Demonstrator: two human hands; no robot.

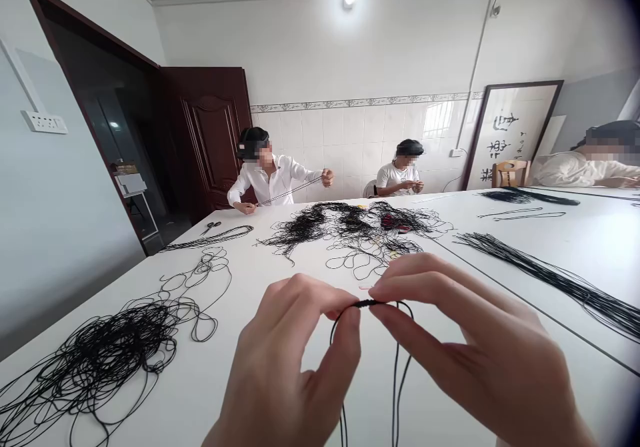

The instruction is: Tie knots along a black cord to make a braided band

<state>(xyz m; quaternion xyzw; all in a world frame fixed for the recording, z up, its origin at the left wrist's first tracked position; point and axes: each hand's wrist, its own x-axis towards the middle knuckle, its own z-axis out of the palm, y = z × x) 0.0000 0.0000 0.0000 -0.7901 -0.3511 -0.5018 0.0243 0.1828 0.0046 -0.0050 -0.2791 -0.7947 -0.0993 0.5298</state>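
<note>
Left hand (287, 360) and right hand (470, 340) pinch braided black cord (369, 303) between closed fingertips; looser cord (95, 357) heaps at the worktop (200, 393) left edge.

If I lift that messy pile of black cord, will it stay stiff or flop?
Probably floppy: the black cord lies in soft loops. Probably light too, being thin. It may drag extra strands along, since the loops cross.

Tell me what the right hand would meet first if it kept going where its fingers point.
The thin black cord, already pinched in the right hand. Just past it, the fingertips of the left hand lie in line, probably touching, though depth is hard to judge.
</note>
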